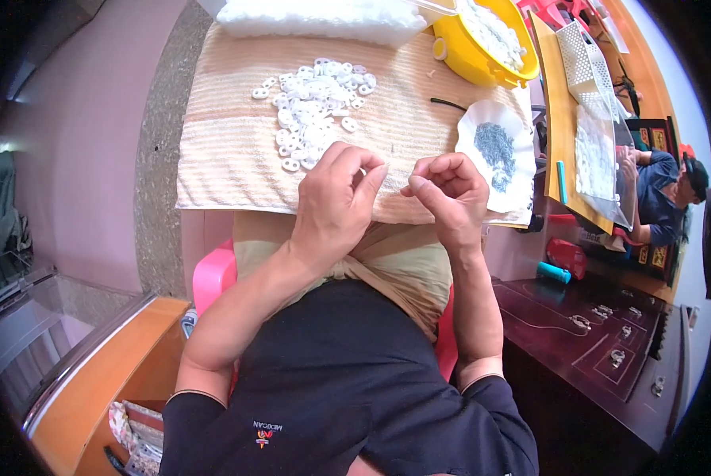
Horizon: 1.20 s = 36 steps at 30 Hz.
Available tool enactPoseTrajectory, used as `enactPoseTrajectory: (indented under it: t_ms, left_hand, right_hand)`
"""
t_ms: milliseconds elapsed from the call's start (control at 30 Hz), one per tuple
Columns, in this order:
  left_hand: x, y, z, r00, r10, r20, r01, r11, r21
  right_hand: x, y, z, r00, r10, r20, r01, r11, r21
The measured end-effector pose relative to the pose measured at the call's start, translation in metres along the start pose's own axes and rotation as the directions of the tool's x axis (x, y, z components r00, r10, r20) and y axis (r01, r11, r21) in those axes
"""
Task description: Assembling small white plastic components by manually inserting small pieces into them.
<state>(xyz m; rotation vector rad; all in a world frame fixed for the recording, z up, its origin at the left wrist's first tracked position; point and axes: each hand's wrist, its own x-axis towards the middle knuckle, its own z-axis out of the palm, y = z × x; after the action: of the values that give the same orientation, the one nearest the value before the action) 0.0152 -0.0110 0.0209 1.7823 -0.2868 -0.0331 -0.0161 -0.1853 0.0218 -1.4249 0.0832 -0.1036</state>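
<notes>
My left hand [333, 194] hovers over the front part of a striped beige towel [228, 119], thumb and fingertips pressed together. A little to its right, my right hand [456, 198] is pinched in the same way, its fingers curled. The fingertips of the two hands are a small gap apart, and whatever they pinch is too small or hidden to make out. Just beyond my left hand lies a loose heap of small white plastic pieces [316, 103] with round holes. Beside my right hand stands a white fluted dish [466, 131] holding many small dark metal bits [494, 151].
A yellow basin [448, 40] of white pieces stands at the far right, next to a large clear bag of white pieces [324, 17] along the back. A thin black strip [448, 103] lies near the dish. To the right, another person [665, 186] sits by a wooden table [559, 119].
</notes>
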Motion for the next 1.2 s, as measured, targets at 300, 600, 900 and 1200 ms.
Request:
enactPoseTrajectory:
  t_ms: [300, 600, 900, 1200]
  left_hand:
    - [0.044, -0.015, 0.014, 0.95, 0.266, 0.165, -0.312, 0.838, 0.448]
    - [0.049, -0.015, 0.014, 0.932, 0.331, 0.148, -0.362, 0.876, 0.319]
    - [0.006, -0.006, 0.001, 0.929, -0.2, 0.312, 0.306, 0.888, -0.342]
    - [0.0, -0.013, -0.009, 0.839, -0.272, 0.471, 0.512, 0.691, -0.511]
  right_hand:
    - [0.004, 0.001, -0.011, 0.997, 0.026, -0.078, -0.023, 0.999, 0.041]
    - [0.006, 0.002, -0.018, 0.996, 0.033, -0.088, -0.027, 0.997, 0.072]
    - [-0.005, 0.006, -0.008, 0.992, -0.065, 0.108, 0.078, 0.99, -0.115]
    - [-0.009, -0.003, 0.004, 0.952, -0.205, 0.228, 0.269, 0.916, -0.299]
